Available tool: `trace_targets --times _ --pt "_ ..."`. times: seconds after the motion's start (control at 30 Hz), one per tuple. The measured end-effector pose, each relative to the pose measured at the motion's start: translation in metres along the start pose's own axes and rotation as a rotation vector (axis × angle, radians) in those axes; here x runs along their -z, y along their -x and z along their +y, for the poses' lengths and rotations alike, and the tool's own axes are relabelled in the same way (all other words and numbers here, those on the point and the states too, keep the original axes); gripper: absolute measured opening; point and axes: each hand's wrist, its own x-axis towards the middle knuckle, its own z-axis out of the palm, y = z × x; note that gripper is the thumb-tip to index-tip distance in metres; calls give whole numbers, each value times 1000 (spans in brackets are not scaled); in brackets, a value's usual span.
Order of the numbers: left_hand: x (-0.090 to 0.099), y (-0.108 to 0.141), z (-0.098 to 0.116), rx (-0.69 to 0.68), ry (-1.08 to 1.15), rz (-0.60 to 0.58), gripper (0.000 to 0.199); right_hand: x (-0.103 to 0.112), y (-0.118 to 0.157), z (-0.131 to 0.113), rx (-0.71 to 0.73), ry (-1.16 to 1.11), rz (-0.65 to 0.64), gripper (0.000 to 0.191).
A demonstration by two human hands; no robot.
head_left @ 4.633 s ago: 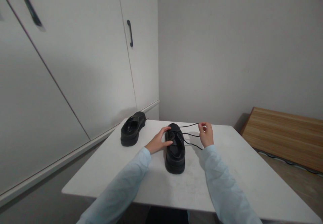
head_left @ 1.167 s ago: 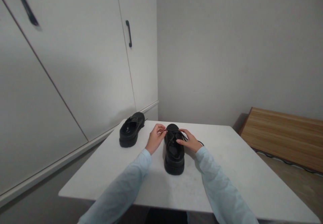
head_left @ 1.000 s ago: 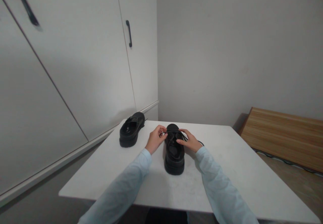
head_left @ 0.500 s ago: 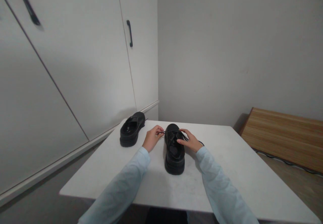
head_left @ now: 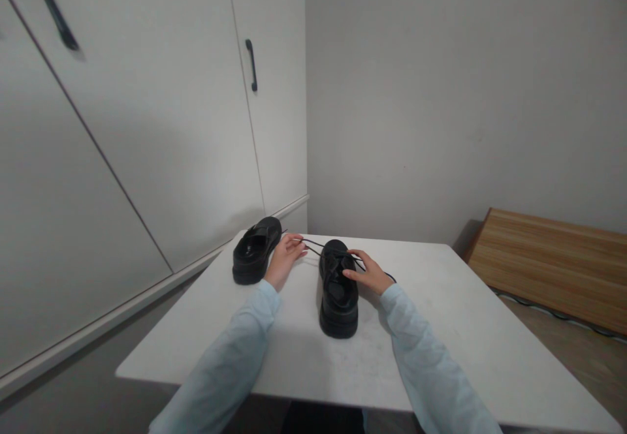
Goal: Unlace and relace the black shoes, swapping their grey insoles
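A black lace-up shoe stands upright on the white table, toe pointing away from me and heel towards me. To its left, my left hand pinches a black shoelace that runs out sideways from the front of this shoe. My right hand grips the shoe's right side near the lacing, thumb by the opening and index finger further forward. More lace shows beyond the right hand, its end lying on the table. The other black shoe sits at the table's back left, just behind my left hand.
The white table carries both shoes. White cabinet doors with dark handles rise along the left. A grey wall closes off the back. Right of the table is a wood-grain panel, with a dark cable running beneath it.
My left hand has moved left, away from the shoe, drawing the lace out with it to a longer span. My right hand has stayed in place on the shoe.
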Motion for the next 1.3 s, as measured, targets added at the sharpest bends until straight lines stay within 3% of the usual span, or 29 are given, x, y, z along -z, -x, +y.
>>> trace_targets --times 0.13,0.4,0.8,1.1,1.3 --pt "-3 3 6 4 138 51 34 0 0 0 10 -6 7 59" --pt "-4 2 11 -30 188 119 30 0 0 0 15 -18 7 59" --pt "2 -2 11 -111 29 185 34 1 1 -3 0 -14 11 58" --pt "-1 0 14 -150 11 136 31 0 1 0 13 -24 10 57" --pt "-8 6 14 -124 -45 0 28 0 2 -7 47 -65 -16 63"
